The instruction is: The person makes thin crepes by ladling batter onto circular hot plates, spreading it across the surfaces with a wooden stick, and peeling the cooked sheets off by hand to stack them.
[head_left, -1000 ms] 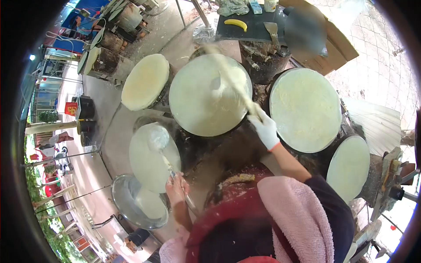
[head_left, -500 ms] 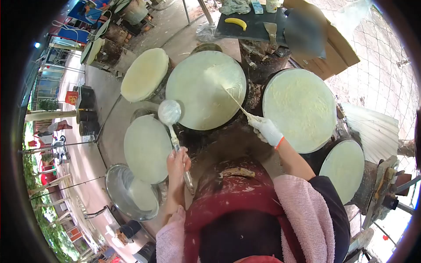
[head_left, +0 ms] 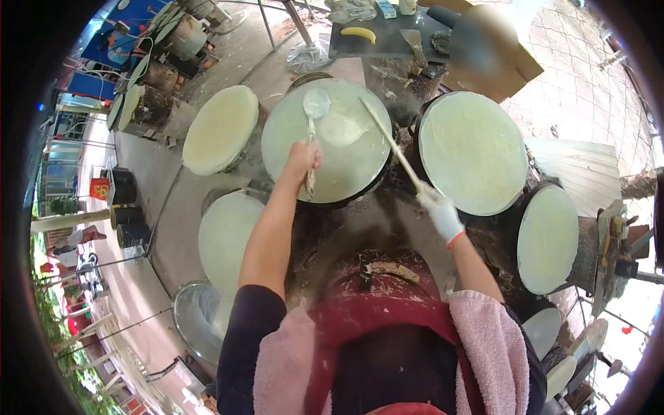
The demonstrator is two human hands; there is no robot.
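Note:
Bare, my left hand (head_left: 303, 162) grips a batter-coated ladle (head_left: 317, 103) by its handle. The ladle's bowl hangs over the round middle griddle (head_left: 287, 153), beside a pool of pale batter (head_left: 342, 131). A white glove covers my right hand (head_left: 440, 211), which is closed around a long thin wooden stick (head_left: 395, 146). The stick's far end is above the right part of the same griddle. Whether that end touches the surface, I cannot tell.
Other round griddles carry pale sheets: one at right (head_left: 474, 155), one far right (head_left: 548, 241), one back left (head_left: 220, 131). A pale disc (head_left: 227, 232) and metal basin (head_left: 185, 319) are at lower left. Behind, a dark table (head_left: 387, 43) bears a banana (head_left: 358, 33) and scraper (head_left: 413, 45).
My left hand has carried the ladle from beside the middle griddle to above it. A batter pool now lies there. The stick's tip has lifted up and back; my right hand sits slightly lower.

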